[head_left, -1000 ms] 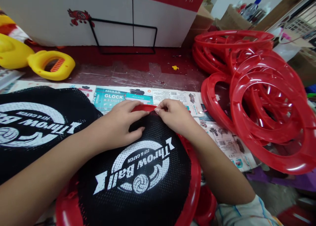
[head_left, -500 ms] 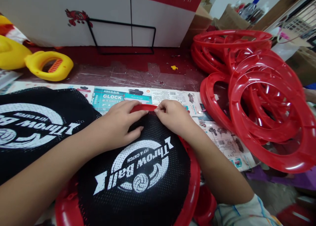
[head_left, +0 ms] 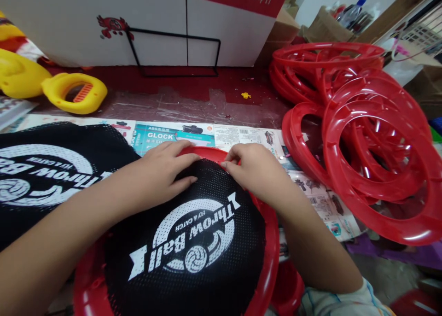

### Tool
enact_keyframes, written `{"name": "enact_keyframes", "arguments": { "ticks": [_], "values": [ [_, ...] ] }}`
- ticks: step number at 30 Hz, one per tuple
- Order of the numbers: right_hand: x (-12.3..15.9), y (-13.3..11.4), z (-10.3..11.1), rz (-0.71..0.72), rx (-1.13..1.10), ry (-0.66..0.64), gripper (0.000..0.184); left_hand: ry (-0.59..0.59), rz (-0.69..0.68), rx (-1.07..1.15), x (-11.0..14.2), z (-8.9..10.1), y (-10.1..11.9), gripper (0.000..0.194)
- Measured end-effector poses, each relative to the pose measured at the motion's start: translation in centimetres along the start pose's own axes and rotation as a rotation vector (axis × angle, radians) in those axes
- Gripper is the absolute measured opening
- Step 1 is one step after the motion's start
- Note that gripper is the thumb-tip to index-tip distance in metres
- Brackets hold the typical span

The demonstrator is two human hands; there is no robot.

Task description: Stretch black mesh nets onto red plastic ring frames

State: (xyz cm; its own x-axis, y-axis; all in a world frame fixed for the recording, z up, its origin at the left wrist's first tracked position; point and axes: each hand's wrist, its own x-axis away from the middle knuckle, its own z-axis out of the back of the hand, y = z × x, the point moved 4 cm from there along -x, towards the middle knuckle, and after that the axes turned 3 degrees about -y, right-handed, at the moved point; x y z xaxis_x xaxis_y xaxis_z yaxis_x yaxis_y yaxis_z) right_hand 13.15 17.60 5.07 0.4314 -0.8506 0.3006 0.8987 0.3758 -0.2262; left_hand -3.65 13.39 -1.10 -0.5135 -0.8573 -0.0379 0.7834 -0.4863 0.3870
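Note:
A black mesh cloth (head_left: 221, 242) printed "Throw Ball" in white lies over a red plastic ring (head_left: 271, 256) in front of me. My left hand (head_left: 169, 166) rests at the far edge, fingers stretched apart across the rim and cloth, with its thumb lying on the mesh. Just to the right, my right hand (head_left: 253, 168) pinches the edge of the mesh against the rim with thumb and forefinger. A bare strip of red rim shows between the two hands. The near edge of the ring runs out of view.
More printed black mesh cloth (head_left: 51, 168) lies at the left. Several red rings (head_left: 376, 205) are heaped at the right. Yellow plastic pieces (head_left: 83, 104), a black wire frame (head_left: 176, 74) and a large white carton (head_left: 155, 12) are farther back. Printed cardboard sheets (head_left: 238, 134) cover the bench.
The mesh edge has drawn back from the far rim, so more red shows between the hands. My right hand has shifted slightly right and nearer; my left hand has moved slightly left.

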Motion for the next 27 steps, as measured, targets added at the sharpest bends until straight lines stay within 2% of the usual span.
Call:
{"name": "enact_keyframes", "arguments": {
  "ticks": [4, 7, 9, 11, 13, 16, 22, 25, 27],
  "values": [
    [1.2, -0.9, -0.3, 0.059, 0.179, -0.140, 0.025, 0.001, 0.088, -0.018, 0.6, 0.9, -1.7, 0.038],
    [1.3, -1.7, -1.7, 0.111, 0.260, -0.127, 0.030, 0.006, 0.155, -0.078, 0.6, 1.3, -1.9, 0.039],
    [1.1, -2.0, -2.7, 0.134, 0.267, -0.107, 0.032, 0.035, 0.135, -0.079, 0.4, 1.4, -1.3, 0.042],
    [0.8, -2.2, -3.2, 0.135, 0.256, -0.088, 0.031, 0.080, 0.055, -0.031, 0.0, 1.3, -0.2, 0.042],
    [0.6, -2.1, -3.1, 0.126, 0.225, -0.077, 0.027, 0.098, -0.022, 0.052, -0.3, 1.2, 0.6, 0.040],
    [0.2, -1.7, -2.4, 0.086, 0.123, -0.047, 0.021, 0.079, -0.032, 0.129, -0.5, 0.9, 0.8, 0.035],
    [-0.6, -0.8, -1.8, 0.042, -0.299, -0.015, 0.015, 0.086, -0.037, 0.126, -0.8, 0.7, 0.5, 0.031],
    [-0.8, -0.5, -1.6, 0.020, -0.314, -0.003, 0.016, 0.122, -0.034, 0.123, -1.0, 0.6, 0.7, 0.030],
    [-0.6, -0.6, -1.5, 0.030, -0.276, -0.051, 0.018, 0.134, -0.027, 0.129, -1.1, 0.7, 0.9, 0.032]
  ]
}}
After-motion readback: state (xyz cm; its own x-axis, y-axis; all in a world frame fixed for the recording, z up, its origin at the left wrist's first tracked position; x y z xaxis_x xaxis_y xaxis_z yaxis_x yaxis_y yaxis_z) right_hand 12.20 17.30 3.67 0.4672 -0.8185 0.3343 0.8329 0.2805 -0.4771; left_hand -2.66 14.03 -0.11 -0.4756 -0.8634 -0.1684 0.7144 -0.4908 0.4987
